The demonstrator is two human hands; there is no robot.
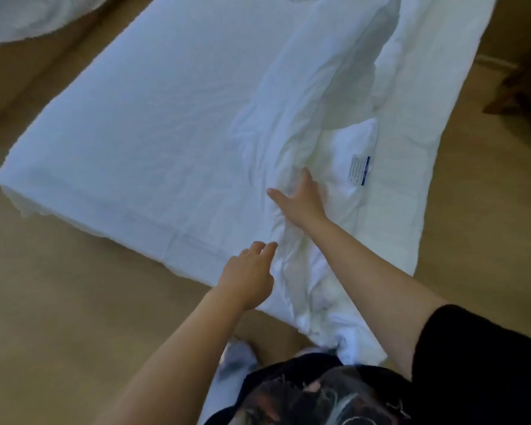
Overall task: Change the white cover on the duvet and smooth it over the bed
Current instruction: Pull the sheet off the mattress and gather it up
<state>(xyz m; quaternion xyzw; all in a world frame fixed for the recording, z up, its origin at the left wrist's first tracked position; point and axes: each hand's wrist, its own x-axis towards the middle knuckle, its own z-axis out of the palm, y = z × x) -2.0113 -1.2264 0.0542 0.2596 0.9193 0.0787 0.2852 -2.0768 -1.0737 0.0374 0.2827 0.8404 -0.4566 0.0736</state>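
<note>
A white duvet cover (141, 118) lies spread flat over the bed, bunched into a long ridge of folds (292, 124) down its right half. To the right of the ridge the bare duvet (411, 148) shows, with a folded corner carrying a blue-edged care label (360, 170). My right hand (298, 200) reaches into the folds of the ridge; its fingertips are hidden in the cloth. My left hand (249, 274) hovers at the near edge of the cover, fingers loosely bent and touching the fabric beside the ridge.
Tan floor (59, 302) surrounds the bed on the left and near side. More white bedding (28, 16) lies at the top left. Dark furniture (521, 87) stands at the right edge. My sock-clad foot (236, 360) is on the floor close to the bed's near corner.
</note>
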